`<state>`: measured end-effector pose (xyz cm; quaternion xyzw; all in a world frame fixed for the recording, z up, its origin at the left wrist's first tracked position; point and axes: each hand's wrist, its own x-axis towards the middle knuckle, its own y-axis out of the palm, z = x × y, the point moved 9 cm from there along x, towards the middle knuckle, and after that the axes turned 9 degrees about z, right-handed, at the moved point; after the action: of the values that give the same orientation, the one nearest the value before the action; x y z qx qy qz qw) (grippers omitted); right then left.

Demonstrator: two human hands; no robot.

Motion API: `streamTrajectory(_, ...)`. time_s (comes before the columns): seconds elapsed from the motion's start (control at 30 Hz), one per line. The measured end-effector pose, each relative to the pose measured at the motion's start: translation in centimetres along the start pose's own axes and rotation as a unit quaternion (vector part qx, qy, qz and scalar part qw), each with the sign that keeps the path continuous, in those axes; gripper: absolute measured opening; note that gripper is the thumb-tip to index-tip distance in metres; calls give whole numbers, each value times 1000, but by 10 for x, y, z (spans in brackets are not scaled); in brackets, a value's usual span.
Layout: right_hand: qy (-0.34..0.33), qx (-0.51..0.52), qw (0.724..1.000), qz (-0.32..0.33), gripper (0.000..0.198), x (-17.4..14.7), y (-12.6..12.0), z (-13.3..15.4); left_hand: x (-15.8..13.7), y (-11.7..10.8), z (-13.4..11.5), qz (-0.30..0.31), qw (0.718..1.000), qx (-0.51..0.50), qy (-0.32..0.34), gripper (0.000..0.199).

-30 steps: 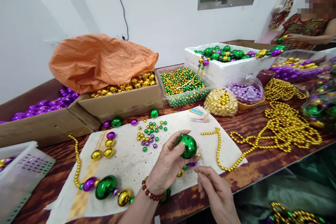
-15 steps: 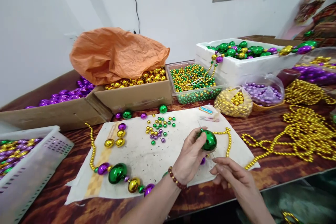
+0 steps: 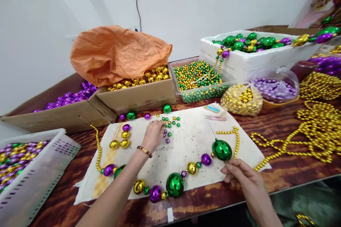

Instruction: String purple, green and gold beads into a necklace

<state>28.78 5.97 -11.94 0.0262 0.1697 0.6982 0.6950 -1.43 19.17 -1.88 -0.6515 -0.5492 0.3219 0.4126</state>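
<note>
My right hand point(image 3: 241, 175) is pinched closed just under a large shiny green ball point(image 3: 222, 149), on a thin needle whose lower end is hidden by the fingers. The needle point(image 3: 212, 129) sticks up out of the ball's top, with a small green bead at its base. From there a string of purple, gold and green balls point(image 3: 175, 184) curves left across the white cloth point(image 3: 191, 142) to a gold bead chain point(image 3: 97, 145). My left hand point(image 3: 153, 135) reaches over the loose small beads point(image 3: 170, 122), fingers curled down and together; their tips are partly hidden.
Behind the cloth stand cardboard boxes point(image 3: 138, 95) of gold and purple balls, a clear tub point(image 3: 205, 95) of small beads and a white foam box point(image 3: 255, 65). A white basket point(image 3: 61, 149) is at left. Scissors point(image 3: 213, 117) and gold chains point(image 3: 317, 131) lie rightward.
My left hand has let go of the green ball and moved left to the small beads. My right hand stays at the needle under the ball. The view has shifted slightly.
</note>
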Motion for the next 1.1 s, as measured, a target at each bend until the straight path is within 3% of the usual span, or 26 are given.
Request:
streamTrajectory(0.1, -2, 5, 1000, -5, 25, 0, 0, -5, -7, 5, 13, 41, 998, 57, -2, 19)
streamTrajectory(0.3, 3, -11, 1000, 2, 24, -1, -3, -8, -33, 38, -6, 94, 988, 123, 4, 16)
streamTrajectory(0.47, -1, -13, 1000, 21, 22, -4, -4, -13, -35, 54, -2, 113, 973, 200, -8, 17)
streamTrajectory(0.57, -3, -13, 1000, 22, 20, -4, -3, -16, -33, 53, 0, 108, 977, 185, 3, 16)
streamTrajectory(0.7, -13, -16, 1000, 7, 18, 1, -9, -7, -29, 38, -11, 79, 993, 79, 33, 14)
streamTrajectory(0.83, -78, -51, 995, -33, 14, 19, -25, 43, -28, 29, -23, 75, 992, -99, 23, 19)
streamTrajectory(0.93, -159, -72, 983, -58, 8, 38, -29, 102, -30, 39, -37, 113, 961, -254, 11, 26)
streamTrajectory(1.1, -228, -12, 973, 23, 3, 75, 13, 172, -41, 54, -63, 146, 921, -361, 1, 29)
